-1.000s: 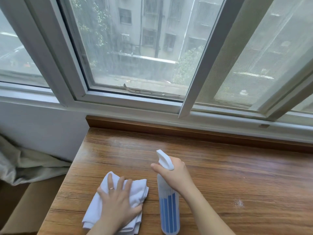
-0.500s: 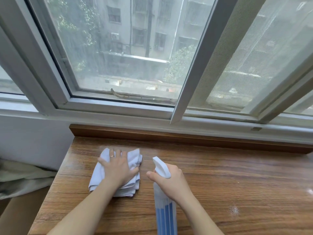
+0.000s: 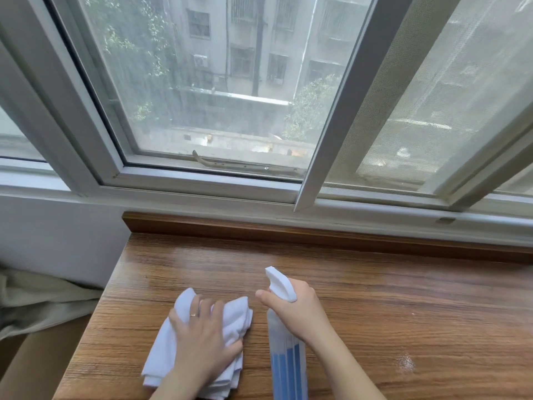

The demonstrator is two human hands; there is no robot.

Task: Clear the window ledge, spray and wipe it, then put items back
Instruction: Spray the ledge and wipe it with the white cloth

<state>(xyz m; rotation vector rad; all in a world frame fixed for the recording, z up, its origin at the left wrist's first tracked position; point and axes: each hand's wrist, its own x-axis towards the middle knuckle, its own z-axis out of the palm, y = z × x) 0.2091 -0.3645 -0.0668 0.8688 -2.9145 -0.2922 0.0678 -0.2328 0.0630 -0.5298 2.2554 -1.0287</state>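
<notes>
The wooden window ledge fills the lower part of the view and carries nothing but a folded white cloth near its left end. My left hand lies flat on that cloth, fingers spread, pressing it onto the wood. Just to the right stands a spray bottle with blue liquid and a white nozzle head. My right hand grips the bottle's neck, index finger stretched forward past the trigger. Faint wet sheen shows on the wood behind the cloth.
A raised wooden lip runs along the ledge's back, under the white window frame. The ledge's left end drops off beside a white wall; grey fabric lies below. A pale speck patch marks the wood at right.
My left hand pushed the cloth away toward the window, then drew it back toward me. My right hand has kept its hold on the spray bottle, staying nearly in place.
</notes>
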